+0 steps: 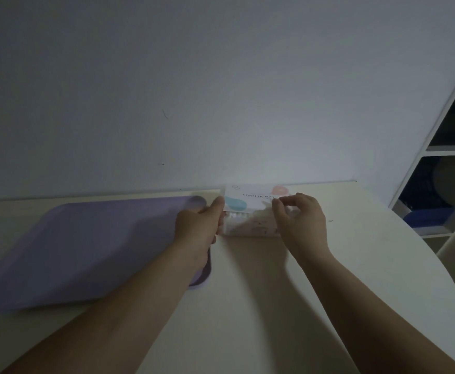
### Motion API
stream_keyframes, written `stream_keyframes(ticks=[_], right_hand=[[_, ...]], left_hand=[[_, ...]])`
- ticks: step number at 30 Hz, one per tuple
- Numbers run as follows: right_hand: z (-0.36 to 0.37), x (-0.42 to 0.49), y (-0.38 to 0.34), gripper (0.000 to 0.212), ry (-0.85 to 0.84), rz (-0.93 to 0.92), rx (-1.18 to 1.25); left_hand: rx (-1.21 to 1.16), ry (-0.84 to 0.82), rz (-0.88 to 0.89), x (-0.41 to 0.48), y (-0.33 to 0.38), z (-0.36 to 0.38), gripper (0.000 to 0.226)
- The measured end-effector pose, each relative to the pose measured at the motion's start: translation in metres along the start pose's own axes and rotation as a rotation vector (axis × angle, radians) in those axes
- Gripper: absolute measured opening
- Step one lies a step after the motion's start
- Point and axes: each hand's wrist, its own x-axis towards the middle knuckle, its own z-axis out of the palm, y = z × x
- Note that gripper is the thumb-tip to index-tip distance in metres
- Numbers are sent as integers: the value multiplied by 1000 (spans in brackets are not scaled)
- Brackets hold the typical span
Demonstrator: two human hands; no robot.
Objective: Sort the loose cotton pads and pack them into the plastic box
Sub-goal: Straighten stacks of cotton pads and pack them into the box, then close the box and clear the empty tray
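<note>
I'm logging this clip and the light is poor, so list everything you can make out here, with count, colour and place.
Plastic box: one, clear with a white printed lid showing teal and pink blobs, at the table's far edge by the wall; white pads show inside.
Tray: one, lilac, flat on the table's left half.
Table: one, cream, rounded on the right.
Wall: pale grey, behind the table.
Shelf unit: one, white, far right, dark and blue items inside, too dim to identify.
Left hand: at the box's left end, over the tray's corner.
Right hand: at the box's right end, fingers pinched at the lid.
</note>
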Motion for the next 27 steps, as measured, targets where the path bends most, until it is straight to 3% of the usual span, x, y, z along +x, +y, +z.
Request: stream_keyframes(ticks=[3, 7, 13, 23, 27], right_hand=[[0, -3, 0, 11, 4, 5, 12], [2, -3, 3, 17, 7, 20, 12], [10, -7, -1, 39, 19, 146, 57], [18, -6, 0, 36, 71, 186, 121], [23, -3, -5, 35, 9, 144, -38]], left_hand=[[-105, 9, -83, 6, 0, 3, 16], [-110, -12, -143, 10, 4, 4, 12], [34, -68, -110, 9, 5, -5, 15], [155, -161, -43, 6, 12, -13, 14], [295, -165, 40, 5, 15, -15, 19]])
